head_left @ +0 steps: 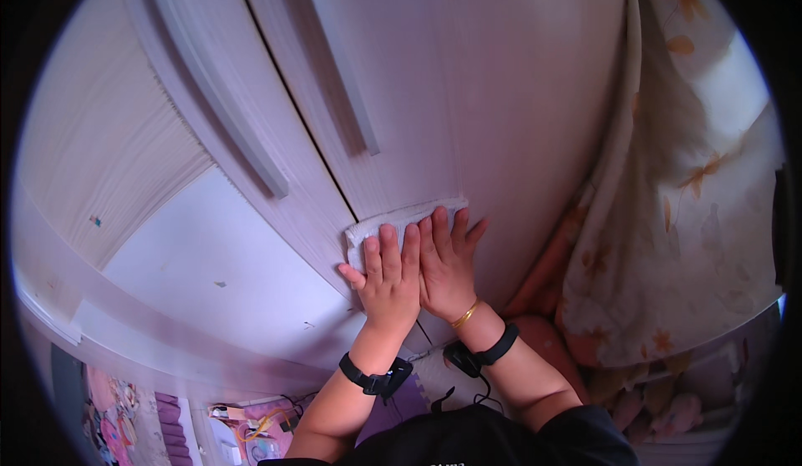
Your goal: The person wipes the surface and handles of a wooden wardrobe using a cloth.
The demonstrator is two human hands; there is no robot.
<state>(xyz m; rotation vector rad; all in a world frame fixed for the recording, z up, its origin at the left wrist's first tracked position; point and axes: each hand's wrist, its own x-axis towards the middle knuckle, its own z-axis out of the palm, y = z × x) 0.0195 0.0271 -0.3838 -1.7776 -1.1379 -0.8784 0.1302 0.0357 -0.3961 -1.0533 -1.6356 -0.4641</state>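
Note:
My left hand [390, 278] and my right hand [449, 265] lie side by side on a folded white cloth [364, 234], fingers stretched out and flat. Under the cloth is the pale wood-grain door [501, 73] of a wardrobe, and the cloth spans the dark gap between two doors. Both palms press on top of the cloth without gripping it. Part of the cloth is hidden beneath my hands. A black strap with a small device sits on each wrist, and a gold bracelet [466, 313] circles my right one.
Two long vertical handles [342, 65] stick out from the doors above my hands. At the right hangs a curtain [660, 274] with orange flowers. To the left is a glossy white panel [217, 249]. Assorted items and cables [259, 424] lie at the lower left, plush toys [677, 416] at the lower right.

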